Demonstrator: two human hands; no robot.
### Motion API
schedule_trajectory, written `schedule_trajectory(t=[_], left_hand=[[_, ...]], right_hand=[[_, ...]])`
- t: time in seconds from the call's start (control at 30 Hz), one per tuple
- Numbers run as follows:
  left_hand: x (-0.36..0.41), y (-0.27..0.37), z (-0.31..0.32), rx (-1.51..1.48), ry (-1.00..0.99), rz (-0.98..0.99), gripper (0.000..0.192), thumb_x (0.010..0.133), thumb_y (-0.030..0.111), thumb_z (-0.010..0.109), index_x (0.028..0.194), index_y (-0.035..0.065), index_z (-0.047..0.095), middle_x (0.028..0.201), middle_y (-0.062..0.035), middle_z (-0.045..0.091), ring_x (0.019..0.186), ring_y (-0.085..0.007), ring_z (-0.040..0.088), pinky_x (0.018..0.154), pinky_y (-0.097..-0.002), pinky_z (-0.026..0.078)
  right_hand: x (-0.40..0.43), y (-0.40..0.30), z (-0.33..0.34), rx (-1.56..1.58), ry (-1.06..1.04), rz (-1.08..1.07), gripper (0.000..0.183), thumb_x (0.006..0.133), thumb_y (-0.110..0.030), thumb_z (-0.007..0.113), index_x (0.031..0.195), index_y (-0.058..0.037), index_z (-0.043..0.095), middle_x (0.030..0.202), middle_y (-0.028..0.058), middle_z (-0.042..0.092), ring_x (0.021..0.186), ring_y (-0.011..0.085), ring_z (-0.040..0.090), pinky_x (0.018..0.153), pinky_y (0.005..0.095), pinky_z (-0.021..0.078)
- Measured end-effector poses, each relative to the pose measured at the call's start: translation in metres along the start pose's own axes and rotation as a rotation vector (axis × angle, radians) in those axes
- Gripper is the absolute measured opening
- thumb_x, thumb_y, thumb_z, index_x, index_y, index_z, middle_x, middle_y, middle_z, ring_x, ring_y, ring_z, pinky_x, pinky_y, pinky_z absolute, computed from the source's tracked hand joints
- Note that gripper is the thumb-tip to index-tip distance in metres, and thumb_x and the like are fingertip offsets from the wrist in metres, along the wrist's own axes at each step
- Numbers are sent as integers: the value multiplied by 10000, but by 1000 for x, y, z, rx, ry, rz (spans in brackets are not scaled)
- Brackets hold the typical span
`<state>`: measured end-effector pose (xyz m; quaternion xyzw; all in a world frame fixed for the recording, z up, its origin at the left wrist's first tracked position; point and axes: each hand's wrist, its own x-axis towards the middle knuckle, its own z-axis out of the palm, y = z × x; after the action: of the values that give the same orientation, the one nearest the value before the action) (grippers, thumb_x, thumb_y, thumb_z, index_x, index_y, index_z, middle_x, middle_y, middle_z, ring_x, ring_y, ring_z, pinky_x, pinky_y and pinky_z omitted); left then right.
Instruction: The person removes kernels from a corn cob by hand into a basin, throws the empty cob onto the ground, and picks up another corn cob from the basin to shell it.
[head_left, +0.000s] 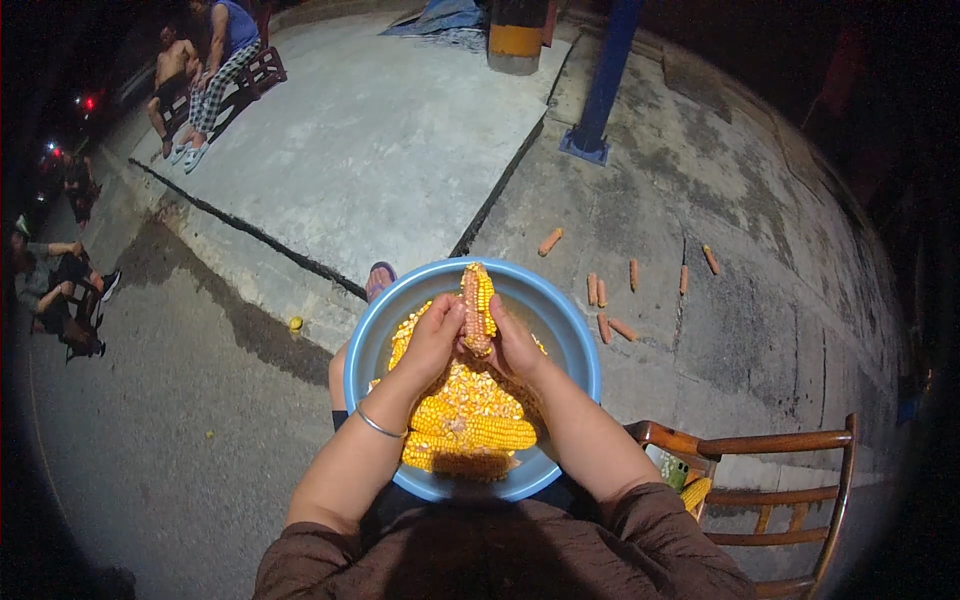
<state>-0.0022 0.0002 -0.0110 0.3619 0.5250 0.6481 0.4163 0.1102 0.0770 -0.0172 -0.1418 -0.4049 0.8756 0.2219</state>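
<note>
Between my two hands is an ear of corn (478, 309), held over a blue plastic basin (589, 341). Its left side shows bare cob, while rows of yellow kernels cover the right side. My left hand (435, 330) grips the ear's left side, and my right hand (514, 337) holds it from the right with the thumb on the kernels. Loose corn kernels (476, 390) lie in the basin below. Several whole corn ears (495, 433) rest at its near side, partly in shadow. The basin sits at my lap.
Several stripped cobs (602, 292) are scattered on the concrete at right. A wooden chair (780, 442) stands at lower right, with a corn ear (696, 493) and a phone (675, 471) on it. A blue post (600, 97) rises ahead. People (217, 75) sit at far left.
</note>
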Motion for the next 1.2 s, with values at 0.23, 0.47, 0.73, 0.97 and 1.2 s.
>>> schedule_trajectory(t=[0.23, 0.47, 0.73, 0.97, 1.2], left_hand=[[-1, 8, 6, 5, 53, -78, 164, 892, 230, 520, 840, 82, 472, 710, 41, 442, 645, -31, 404, 550, -181, 348], [3, 0, -1, 186, 49, -13, 218, 866, 225, 567, 775, 91, 422, 687, 37, 396, 649, -54, 360, 566, -199, 331], [0, -1, -2, 155, -9, 48, 174, 910, 225, 489, 837, 77, 433, 723, 33, 407, 658, -48, 380, 569, -194, 346], [-4, 0, -1, -42, 37, -72, 214, 935, 257, 403, 918, 70, 504, 749, 25, 481, 634, -54, 449, 543, -195, 386], [6, -8, -1, 282, 74, 64, 178, 880, 215, 532, 780, 85, 462, 632, 28, 439, 575, -47, 430, 475, -194, 338]], right_hand=[[4, 8, -5, -279, 103, -64, 475, 940, -447, 299, 1138, -47, 461, 947, 23, 526, 741, 82, 499, 591, 215, 421], [3, 10, -3, -436, 145, -70, 482, 933, -464, 301, 1130, -58, 472, 900, -4, 503, 666, 60, 428, 534, 196, 368], [3, 0, 5, -108, 39, -7, 471, 943, -418, 318, 1191, -35, 435, 1054, 57, 538, 915, 129, 533, 700, 243, 467], [2, 9, -7, -100, -36, -67, 458, 939, -423, 314, 1177, -48, 424, 958, 81, 558, 755, 169, 561, 698, 303, 481], [6, 15, -4, -548, 181, -273, 429, 954, -336, 330, 1222, -7, 392, 1164, 93, 468, 1108, 168, 406, 968, 291, 289]])
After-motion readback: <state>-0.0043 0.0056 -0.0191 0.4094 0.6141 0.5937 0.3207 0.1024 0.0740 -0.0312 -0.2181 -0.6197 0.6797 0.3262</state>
